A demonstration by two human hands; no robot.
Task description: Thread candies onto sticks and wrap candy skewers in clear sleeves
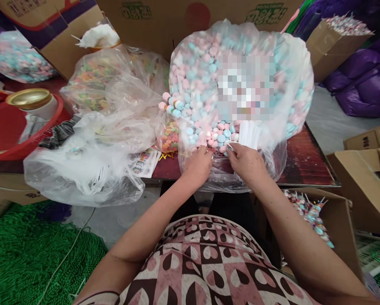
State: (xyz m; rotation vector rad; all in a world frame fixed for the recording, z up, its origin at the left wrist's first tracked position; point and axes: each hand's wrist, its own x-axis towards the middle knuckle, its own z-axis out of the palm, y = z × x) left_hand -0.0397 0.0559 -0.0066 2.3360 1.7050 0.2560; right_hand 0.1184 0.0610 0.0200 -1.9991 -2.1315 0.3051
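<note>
A large clear bag (194,91) full of pink and pale blue marshmallows lies open toward me on the table. Loose marshmallows (221,138) show at its mouth, between my hands. My left hand (198,167) is closed at the left of the opening, its fingertips pinched; what they hold is too small to make out. On the right, my right hand (247,164) pinches a thin white stick (229,145) beside the marshmallows. A bundle of white sticks (249,134) rests just beyond it. Finished-looking marshmallow skewers (174,104) lie on the bag's left side.
Bags of colourful gummies (96,80) and a crumpled clear bag (85,165) cover the left of the red table (310,163). A red basket (58,123) holds a gold-lidded jar (29,99). Open cardboard boxes (339,212) stand at the right; green tinsel-like strands (28,250) lie on the floor.
</note>
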